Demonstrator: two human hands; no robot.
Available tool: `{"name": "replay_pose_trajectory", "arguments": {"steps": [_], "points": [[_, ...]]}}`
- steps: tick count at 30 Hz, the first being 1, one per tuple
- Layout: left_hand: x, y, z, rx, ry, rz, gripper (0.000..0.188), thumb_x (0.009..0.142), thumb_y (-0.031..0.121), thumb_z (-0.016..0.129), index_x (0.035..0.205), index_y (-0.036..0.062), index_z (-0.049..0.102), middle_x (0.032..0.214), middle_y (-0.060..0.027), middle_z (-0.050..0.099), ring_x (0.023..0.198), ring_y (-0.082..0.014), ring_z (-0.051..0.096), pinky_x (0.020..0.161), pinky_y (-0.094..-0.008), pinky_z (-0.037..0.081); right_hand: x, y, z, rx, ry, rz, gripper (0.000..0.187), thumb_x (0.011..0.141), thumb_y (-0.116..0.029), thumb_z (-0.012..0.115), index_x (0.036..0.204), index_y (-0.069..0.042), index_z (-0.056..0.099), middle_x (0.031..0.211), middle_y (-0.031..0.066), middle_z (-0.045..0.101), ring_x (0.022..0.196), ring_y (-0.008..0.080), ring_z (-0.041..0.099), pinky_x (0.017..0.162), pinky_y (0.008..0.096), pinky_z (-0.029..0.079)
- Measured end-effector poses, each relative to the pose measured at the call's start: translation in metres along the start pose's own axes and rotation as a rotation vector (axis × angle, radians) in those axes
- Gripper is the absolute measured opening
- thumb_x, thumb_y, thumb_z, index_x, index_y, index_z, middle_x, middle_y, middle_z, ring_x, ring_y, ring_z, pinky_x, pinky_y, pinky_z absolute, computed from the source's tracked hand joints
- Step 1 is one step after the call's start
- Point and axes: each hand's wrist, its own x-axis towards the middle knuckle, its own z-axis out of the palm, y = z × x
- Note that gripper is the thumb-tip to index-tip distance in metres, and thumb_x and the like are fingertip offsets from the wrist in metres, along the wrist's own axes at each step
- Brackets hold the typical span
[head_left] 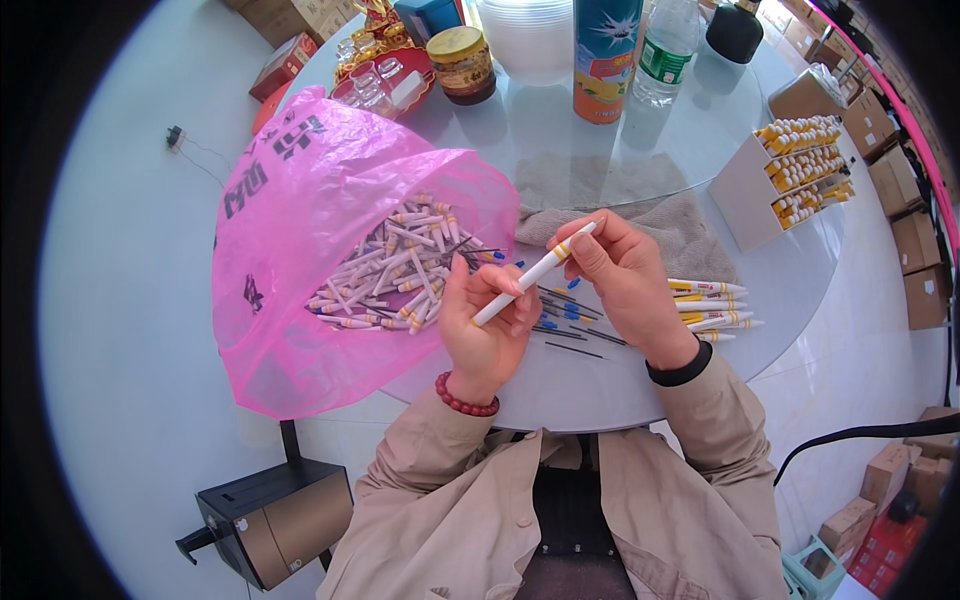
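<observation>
Hands (487, 318) (622, 275) hold white pen (532, 272) beside pink bag (300, 215).

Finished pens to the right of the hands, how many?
5 visible, fanned in a pile of finished pens on the glass table, just right of the right hand. The wrist may hide more. One more pen is held in both hands.

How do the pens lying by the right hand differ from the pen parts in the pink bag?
The finished pens lie side by side in a neat row on the bare glass table; the pen parts sit jumbled in the pink bag. The pens look longer and whole, the parts shorter and far more numerous. Both are white with yellow bands.
</observation>
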Motion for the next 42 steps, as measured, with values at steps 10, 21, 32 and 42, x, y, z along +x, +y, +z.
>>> {"name": "replay_pose_trajectory", "arguments": {"steps": [10,21,32,42], "points": [[-0.002,0.007,0.011,-0.099,-0.001,-0.149,0.066,0.098,0.057,0.024,0.101,0.0013,0.059,0.083,-0.0106,0.057,0.076,-0.0205,0.055,0.053,-0.0266,0.038,0.004,-0.005,-0.004,0.063,0.11,0.072,0.023,0.099,-0.023,0.051,0.107,-0.003,0.059,0.099,0.0027,0.062,0.084,0.0069,0.054,0.074,0.022,0.045],[-0.001,0.006,0.003,-0.152,-0.065,-0.168,0.068,0.097,0.061,0.024,0.102,0.0029,0.058,0.087,-0.0102,0.058,0.08,-0.0204,0.054,0.055,-0.0267,0.039,0.002,-0.007,-0.002,0.137,0.086,0.1,0.021,0.097,-0.017,0.055,0.112,-0.003,0.058,0.101,0.0028,0.062,0.086,0.007,0.054,0.074,0.0221,0.045],[0.001,0.003,0.006,-0.049,-0.032,-0.185,0.058,0.1,0.053,0.025,0.114,0.0045,0.053,0.083,-0.0073,0.055,0.072,-0.0164,0.053,0.054,-0.024,0.037,0.001,-0.007,-0.002,0.142,0.063,0.15,0.018,0.095,-0.019,0.058,0.105,-0.004,0.058,0.099,0.0033,0.061,0.084,0.008,0.055,0.071,0.0225,0.044],[0.001,0.0,0.011,0.174,0.103,-0.097,0.033,0.1,0.032,0.042,0.113,0.0029,0.052,0.077,-0.0036,0.052,0.065,-0.0115,0.05,0.05,-0.022,0.036,0.0,-0.013,-0.001,0.004,0.1,0.004,0.017,0.094,-0.022,0.059,0.101,-0.006,0.058,0.09,0.0024,0.062,0.076,0.0064,0.053,0.067,0.0206,0.043]]}}
